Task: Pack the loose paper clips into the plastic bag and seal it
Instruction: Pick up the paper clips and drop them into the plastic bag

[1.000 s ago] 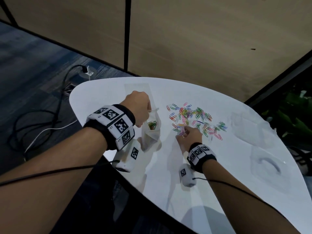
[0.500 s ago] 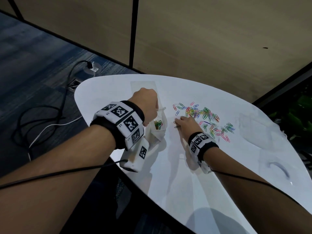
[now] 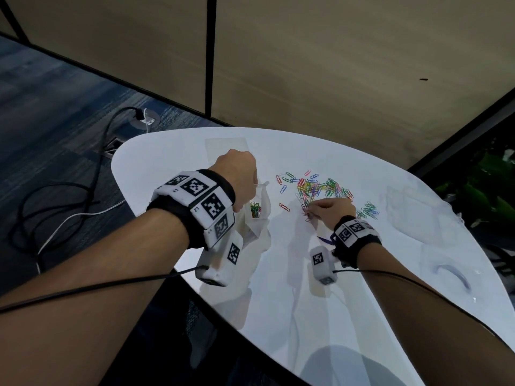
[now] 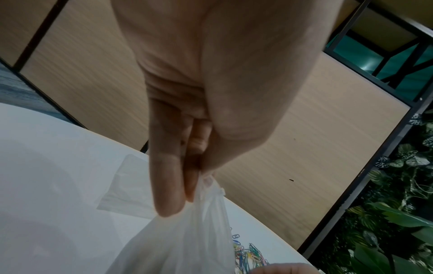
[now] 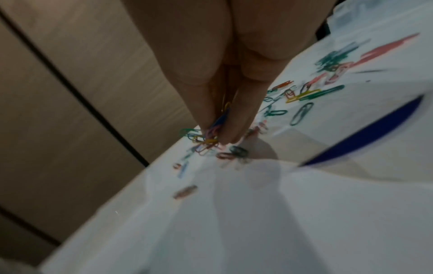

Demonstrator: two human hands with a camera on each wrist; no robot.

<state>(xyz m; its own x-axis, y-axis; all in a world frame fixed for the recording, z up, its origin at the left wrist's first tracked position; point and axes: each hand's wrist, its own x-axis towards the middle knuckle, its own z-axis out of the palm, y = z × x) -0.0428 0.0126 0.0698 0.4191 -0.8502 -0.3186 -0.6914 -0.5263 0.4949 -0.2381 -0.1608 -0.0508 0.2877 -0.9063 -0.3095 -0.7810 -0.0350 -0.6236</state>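
A clear plastic bag (image 3: 257, 221) stands on the white table (image 3: 320, 316) with several coloured clips (image 3: 255, 209) inside. My left hand (image 3: 239, 176) pinches the bag's top edge (image 4: 211, 187) and holds it up. Loose coloured paper clips (image 3: 320, 189) lie spread over the middle of the table. My right hand (image 3: 326, 210) is at the near edge of that heap, fingers closed round a small bunch of clips (image 5: 212, 133). One red clip (image 3: 284, 207) lies alone between bag and heap.
A flat empty clear bag (image 3: 225, 143) lies at the table's far edge, behind my left hand. More clear plastic bags (image 3: 412, 207) and one with a blue curve (image 3: 451, 274) lie at the right. Cables (image 3: 55, 196) run over the floor to the left.
My right hand went from the heap to the bag's mouth, then back right to the heap, where it now pinches a fresh bunch of clips. The left hand kept holding the bag.
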